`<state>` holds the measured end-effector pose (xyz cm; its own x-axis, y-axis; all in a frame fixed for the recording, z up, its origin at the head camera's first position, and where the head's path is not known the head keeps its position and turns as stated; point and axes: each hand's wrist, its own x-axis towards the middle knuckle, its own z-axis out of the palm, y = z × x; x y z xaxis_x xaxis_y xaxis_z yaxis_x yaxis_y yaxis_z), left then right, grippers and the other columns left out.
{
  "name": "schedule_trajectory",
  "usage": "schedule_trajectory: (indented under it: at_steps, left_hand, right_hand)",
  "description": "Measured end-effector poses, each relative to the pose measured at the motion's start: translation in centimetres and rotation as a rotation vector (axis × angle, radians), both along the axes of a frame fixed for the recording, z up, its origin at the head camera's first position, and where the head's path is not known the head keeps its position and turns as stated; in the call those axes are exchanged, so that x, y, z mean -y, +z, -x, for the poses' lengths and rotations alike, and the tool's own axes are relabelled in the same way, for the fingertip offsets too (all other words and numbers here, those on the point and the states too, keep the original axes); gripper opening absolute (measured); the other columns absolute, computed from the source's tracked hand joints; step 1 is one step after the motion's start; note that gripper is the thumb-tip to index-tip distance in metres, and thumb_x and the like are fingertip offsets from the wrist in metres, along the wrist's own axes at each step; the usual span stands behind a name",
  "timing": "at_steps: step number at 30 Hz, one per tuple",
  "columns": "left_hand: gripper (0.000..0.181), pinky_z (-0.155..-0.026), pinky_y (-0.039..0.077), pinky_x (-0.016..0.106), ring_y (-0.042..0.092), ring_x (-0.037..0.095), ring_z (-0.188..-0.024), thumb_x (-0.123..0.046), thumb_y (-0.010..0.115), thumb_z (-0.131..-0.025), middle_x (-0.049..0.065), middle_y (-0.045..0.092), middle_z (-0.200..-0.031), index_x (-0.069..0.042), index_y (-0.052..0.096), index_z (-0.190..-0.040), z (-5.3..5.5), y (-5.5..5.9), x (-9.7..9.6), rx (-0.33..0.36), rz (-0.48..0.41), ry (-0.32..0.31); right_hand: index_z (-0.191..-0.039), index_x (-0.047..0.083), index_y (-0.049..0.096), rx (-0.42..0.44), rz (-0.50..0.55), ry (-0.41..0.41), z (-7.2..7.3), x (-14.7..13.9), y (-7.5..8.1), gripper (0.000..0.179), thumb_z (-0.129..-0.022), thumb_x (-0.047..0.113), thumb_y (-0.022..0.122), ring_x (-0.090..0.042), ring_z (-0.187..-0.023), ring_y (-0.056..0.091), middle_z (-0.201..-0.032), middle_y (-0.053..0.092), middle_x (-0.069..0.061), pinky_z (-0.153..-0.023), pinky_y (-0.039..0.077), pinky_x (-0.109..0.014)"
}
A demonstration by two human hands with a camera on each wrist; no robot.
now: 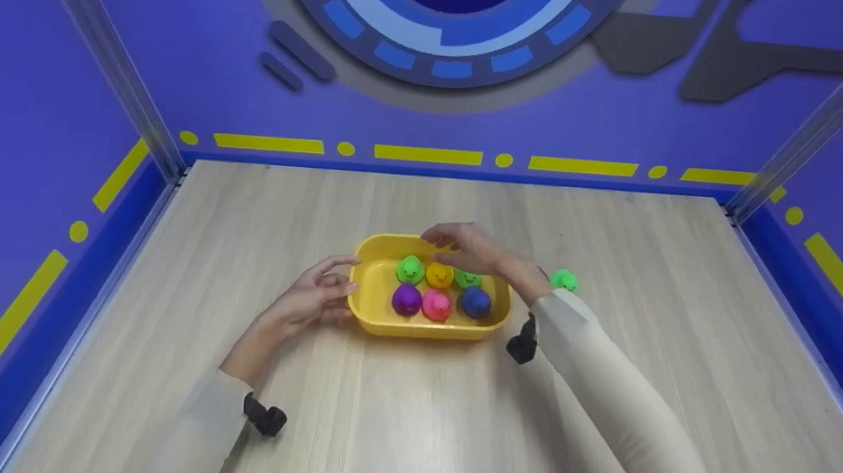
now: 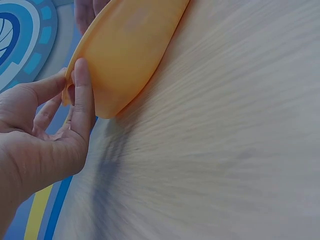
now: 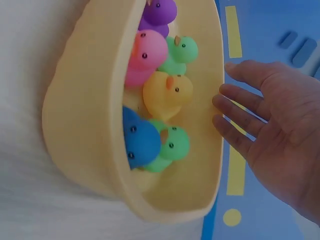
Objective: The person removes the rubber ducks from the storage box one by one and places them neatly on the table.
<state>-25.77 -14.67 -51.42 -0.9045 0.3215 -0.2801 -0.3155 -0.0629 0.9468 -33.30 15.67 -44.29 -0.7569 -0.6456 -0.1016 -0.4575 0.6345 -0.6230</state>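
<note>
A yellow plastic basin (image 1: 377, 323) stands on the table with several rubber ducks inside. Its far row has a green duck (image 1: 410, 269), an orange-yellow duck (image 1: 439, 275) and another green duck (image 1: 468, 279); its near row has a purple duck (image 1: 407, 300), a pink duck (image 1: 436, 305) and a blue duck (image 1: 474, 302). My left hand (image 1: 311, 295) grips the basin's left end at the rim, thumb against the outer wall in the left wrist view. My right hand (image 3: 280, 120) holds nothing; its fingers, slightly bent, are at the far rim.
One more green duck (image 1: 564, 280) sits on the wooden table (image 1: 407, 416) right of the basin, beside my right wrist. A bit of something purple shows there, mostly hidden by the wrist. Blue-purple panels (image 1: 460, 127) wall in the table at the back and both sides.
</note>
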Motion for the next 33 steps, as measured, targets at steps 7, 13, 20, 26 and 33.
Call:
schedule_trajectory:
  at_steps: [7,13,20,26,33]
  left_hand:
    - [0.056,-0.08,0.063,0.033,0.069,0.018,-0.091,-0.01,0.067,-0.099,0.007,0.064,-0.112,-0.013,0.045,-0.15,0.0,-0.1,0.0,0.004,0.008,-0.002]
    - [0.056,-0.082,0.063,0.035,0.069,0.019,-0.093,-0.011,0.067,-0.099,0.01,0.063,-0.115,-0.014,0.045,-0.15,0.0,-0.3,0.1,-0.006,0.007,0.007]
    - [0.058,-0.08,0.063,0.034,0.07,0.018,-0.09,-0.009,0.066,-0.099,0.008,0.062,-0.11,-0.01,0.041,-0.152,0.0,-0.3,0.1,-0.016,-0.022,-0.013]
    - [0.056,-0.079,0.063,0.034,0.07,0.017,-0.089,-0.008,0.066,-0.099,0.009,0.062,-0.111,-0.012,0.044,-0.15,0.0,-0.3,0.1,-0.008,-0.008,0.006]
    - [0.055,-0.079,0.063,0.034,0.07,0.019,-0.089,-0.005,0.065,-0.099,0.009,0.063,-0.11,-0.011,0.046,-0.15,0.2,-0.3,0.1,-0.001,-0.007,0.027]
  right_hand:
    - [-0.144,0.008,0.056,0.049,-0.017,-0.04,0.0,1.6,-1.1,0.044,-0.102,0.017,0.063,-0.03,-0.135,0.057,-0.144,0.06,-0.013,-0.114,0.046,-0.045]
    - [-0.146,0.011,0.056,0.091,-0.056,-0.057,-0.2,3.0,-2.2,0.045,-0.102,0.018,0.064,-0.026,-0.136,0.056,-0.146,0.06,-0.009,-0.116,0.045,-0.042]
    - [-0.136,0.006,0.063,-0.023,-0.125,-0.001,-0.3,3.9,-2.9,0.042,-0.096,0.015,0.072,-0.027,-0.118,0.061,-0.133,0.066,-0.012,-0.111,0.049,-0.041]
    - [-0.128,0.004,0.067,-0.044,-0.14,0.009,-0.5,4.0,-3.0,0.035,-0.094,0.012,0.074,-0.027,-0.115,0.06,-0.129,0.065,-0.014,-0.107,0.052,-0.041]
    - [-0.128,0.007,0.067,-0.062,-0.178,-0.007,-0.8,4.4,-3.0,0.033,-0.096,0.013,0.072,-0.025,-0.11,0.06,-0.126,0.065,-0.011,-0.107,0.052,-0.04]
